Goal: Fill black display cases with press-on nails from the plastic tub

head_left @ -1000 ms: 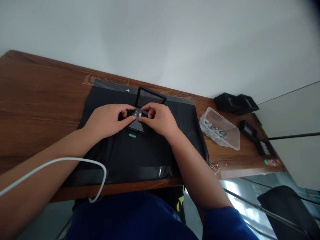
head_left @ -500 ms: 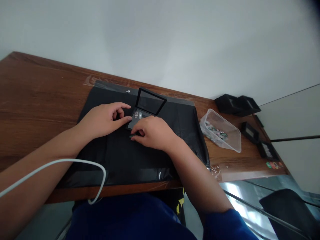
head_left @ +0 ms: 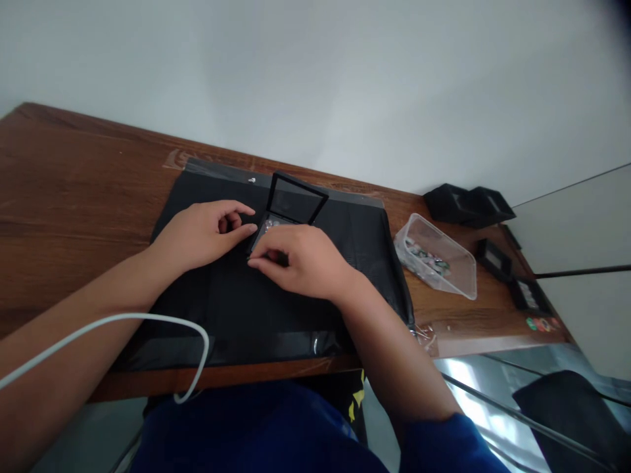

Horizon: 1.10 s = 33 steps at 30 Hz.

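A small black case [head_left: 298, 197] with a see-through window in its raised lid stands on the black mat [head_left: 236, 315]. Shiny round pieces [head_left: 270, 224], perhaps earrings, sit in its base, partly covered by my right hand [head_left: 308, 259]. That hand reaches over the case's front, thumb and forefinger pinched at the near left corner; anything between them is too small and dark to make out. At the case's left side is my left hand [head_left: 204, 233], thumb and forefinger apart, other fingers curled, with nothing visible in it.
A clear plastic tub [head_left: 461, 269] with small packets stands on the wooden table [head_left: 73, 197] to the right. Black bins [head_left: 453, 203] stand behind it. A white cable [head_left: 148, 316] crosses before my left forearm. A tiny pale piece [head_left: 252, 180] lies at the mat's back.
My right hand has shifted slightly left, from below the case to its near left corner, covering more of the base. My left hand has barely moved.
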Available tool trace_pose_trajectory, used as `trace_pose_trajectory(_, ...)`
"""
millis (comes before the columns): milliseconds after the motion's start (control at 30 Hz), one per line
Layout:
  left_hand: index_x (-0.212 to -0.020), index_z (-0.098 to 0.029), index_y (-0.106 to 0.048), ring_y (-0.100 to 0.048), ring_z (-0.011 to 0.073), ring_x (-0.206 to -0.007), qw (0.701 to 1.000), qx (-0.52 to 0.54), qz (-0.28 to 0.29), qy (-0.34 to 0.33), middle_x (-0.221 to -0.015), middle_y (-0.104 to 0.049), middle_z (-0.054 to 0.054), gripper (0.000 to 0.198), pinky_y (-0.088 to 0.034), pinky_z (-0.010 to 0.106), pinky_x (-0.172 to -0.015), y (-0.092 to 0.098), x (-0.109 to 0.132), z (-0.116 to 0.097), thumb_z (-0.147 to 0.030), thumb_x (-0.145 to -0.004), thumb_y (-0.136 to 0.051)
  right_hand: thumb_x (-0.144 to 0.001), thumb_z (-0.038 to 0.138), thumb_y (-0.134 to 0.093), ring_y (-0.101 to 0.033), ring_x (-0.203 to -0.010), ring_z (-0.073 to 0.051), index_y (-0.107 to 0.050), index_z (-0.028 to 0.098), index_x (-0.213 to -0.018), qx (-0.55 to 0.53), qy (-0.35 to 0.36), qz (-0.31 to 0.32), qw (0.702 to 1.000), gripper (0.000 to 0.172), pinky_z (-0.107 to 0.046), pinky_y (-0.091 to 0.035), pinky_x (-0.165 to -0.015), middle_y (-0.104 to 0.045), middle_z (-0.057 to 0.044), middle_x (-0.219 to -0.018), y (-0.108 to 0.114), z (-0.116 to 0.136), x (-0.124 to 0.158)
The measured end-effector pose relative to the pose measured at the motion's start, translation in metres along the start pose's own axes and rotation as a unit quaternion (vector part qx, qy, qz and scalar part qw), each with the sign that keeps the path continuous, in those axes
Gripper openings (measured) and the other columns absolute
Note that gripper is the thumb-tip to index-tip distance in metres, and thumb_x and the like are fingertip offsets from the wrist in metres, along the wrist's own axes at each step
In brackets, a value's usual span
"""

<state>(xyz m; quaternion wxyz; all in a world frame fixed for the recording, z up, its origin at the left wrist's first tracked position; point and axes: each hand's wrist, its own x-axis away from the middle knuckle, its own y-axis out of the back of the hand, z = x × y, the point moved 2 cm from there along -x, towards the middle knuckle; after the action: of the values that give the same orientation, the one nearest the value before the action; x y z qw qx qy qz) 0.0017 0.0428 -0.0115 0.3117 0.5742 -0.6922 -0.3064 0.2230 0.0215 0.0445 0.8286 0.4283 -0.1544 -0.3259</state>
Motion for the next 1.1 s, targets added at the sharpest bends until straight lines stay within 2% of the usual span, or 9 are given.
trace_pose_trajectory(100, -0.126, -0.03, -0.086, -0.066, 0.0235, -0.073, 1.0, 0.003, -0.009, -0.002, -0.09, -0.08, 0.004, 0.057, -0.048, 0.037, -0.07, 0.0, 0.0, 0.001, -0.069, -0.09, -0.065, -0.106, 0.025, -0.076, -0.069, -0.092, -0.018, -0.08, 0.021, -0.098, -0.066, -0.023, -0.087, 0.994, 0.01, -0.031, -0.049, -0.085, -0.082, -0.005, -0.108, 0.009, -0.014, 0.0)
trace_pose_trajectory(233, -0.123, -0.032, -0.087, -0.065, 0.0236, -0.07, 1.0, -0.004, -0.011, -0.012, -0.089, -0.08, 0.004, 0.056, -0.046, 0.037, -0.066, 0.0, 0.0, 0.0, -0.071, -0.089, -0.065, -0.102, 0.025, -0.079, -0.064, -0.079, -0.016, -0.082, 0.02, -0.097, -0.09, -0.088, -0.135, 0.983, 0.008, -0.031, -0.048, -0.081, -0.082, -0.003, -0.098, 0.01, -0.029, -0.002)
trace_pose_trajectory(333, -0.122, -0.031, -0.087, -0.067, 0.025, -0.072, 1.0, -0.005, -0.017, 0.012, -0.09, -0.081, 0.005, 0.055, -0.048, 0.038, -0.067, 0.001, 0.0, 0.0, -0.07, -0.09, -0.065, -0.101, 0.022, -0.078, -0.066, -0.078, -0.016, -0.086, 0.021, -0.102, -0.086, -0.134, -0.146, 0.976, 0.008, -0.03, -0.049, -0.079, -0.083, -0.002, -0.095, 0.007, -0.031, -0.004)
trace_pose_trajectory(467, -0.121, -0.03, -0.086, -0.069, 0.0268, -0.075, 0.999, -0.005, -0.023, 0.038, -0.092, -0.081, 0.007, 0.054, -0.05, 0.04, -0.069, 0.003, -0.001, 0.0, -0.067, -0.09, -0.064, -0.097, 0.015, -0.076, -0.072, -0.084, -0.018, -0.087, 0.022, -0.109, -0.076, -0.184, -0.152, 0.968, 0.018, -0.032, -0.052, -0.082, -0.086, -0.004, -0.102, 0.009, -0.033, -0.005)
trace_pose_trajectory(633, -0.12, -0.031, -0.085, -0.069, 0.0263, -0.073, 0.999, -0.017, -0.014, 0.04, -0.09, -0.08, 0.006, 0.049, -0.049, 0.039, -0.067, 0.003, -0.001, -0.001, -0.065, -0.091, -0.064, -0.096, 0.01, -0.077, -0.079, -0.093, -0.024, -0.087, 0.022, -0.12, -0.046, -0.242, -0.131, 0.96, 0.028, -0.037, -0.055, -0.089, -0.088, -0.005, -0.097, 0.011, -0.037, -0.004)
trace_pose_trajectory(800, -0.118, -0.033, -0.085, -0.068, 0.0262, -0.071, 0.999, -0.024, -0.019, 0.023, -0.088, -0.08, 0.005, 0.045, -0.048, 0.039, -0.066, 0.003, -0.001, 0.001, -0.064, -0.091, -0.066, -0.096, 0.009, -0.078, -0.081, -0.091, -0.025, -0.082, 0.023, -0.14, -0.056, -0.244, -0.143, 0.958, 0.046, -0.04, -0.058, -0.092, -0.089, -0.003, -0.096, 0.011, -0.037, -0.003)
trace_pose_trajectory(1100, -0.119, -0.035, -0.086, -0.068, 0.0263, -0.073, 0.999, -0.026, -0.005, 0.034, -0.09, -0.079, 0.005, 0.049, -0.048, 0.04, -0.068, 0.003, -0.001, 0.002, -0.067, -0.09, -0.064, -0.092, 0.007, -0.08, -0.079, -0.095, -0.025, -0.076, 0.025, -0.154, -0.079, -0.259, -0.153, 0.95, 0.065, -0.04, -0.058, -0.094, -0.089, -0.004, -0.1, 0.011, -0.044, -0.003)
